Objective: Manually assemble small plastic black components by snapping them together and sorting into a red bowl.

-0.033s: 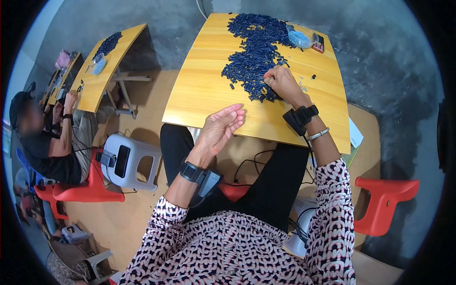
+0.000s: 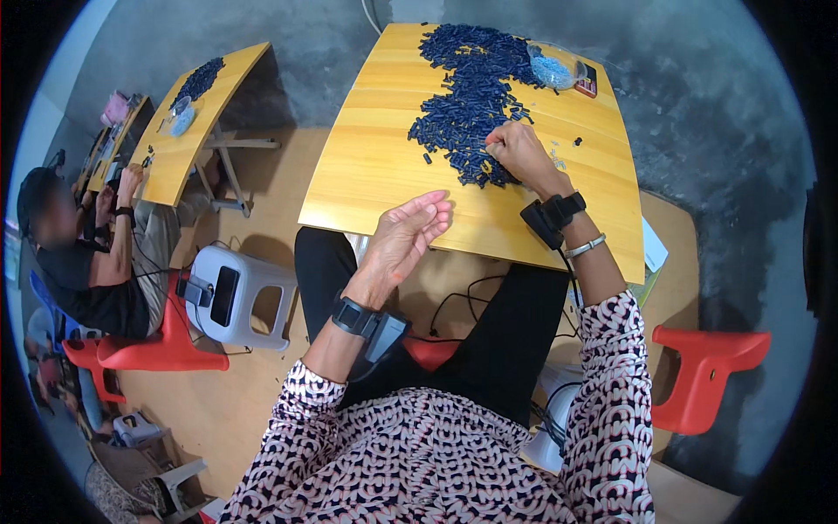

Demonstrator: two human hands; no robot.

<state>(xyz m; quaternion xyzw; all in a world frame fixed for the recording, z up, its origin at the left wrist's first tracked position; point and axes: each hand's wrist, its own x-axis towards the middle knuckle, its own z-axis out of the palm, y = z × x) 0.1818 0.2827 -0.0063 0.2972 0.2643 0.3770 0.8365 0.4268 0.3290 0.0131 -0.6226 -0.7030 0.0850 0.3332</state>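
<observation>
A long heap of small dark-blue tubular pieces [image 2: 467, 105] runs down the middle of the yellow wooden table [image 2: 358, 162]. At the heap's near right side is my right hand [image 2: 521, 155], its fingers closed in a pinch; whatever they hold is hidden. My left hand [image 2: 407, 230] is held at the table's near edge, palm turned inward, with the thumb pressed to curled fingers. Anything between those fingertips is too small to make out. A few small clear pieces [image 2: 557, 159] lie just right of my right hand, and one dark piece [image 2: 578, 141] lies farther right.
A clear bowl of light-blue bits [image 2: 552, 72] stands at the far right beside a red-and-black box [image 2: 587, 83]. Red stools [image 2: 698, 375] and a grey-white stool [image 2: 240, 297] flank me. Cables hang below the table. Another person [image 2: 96, 253] works at a table to the left.
</observation>
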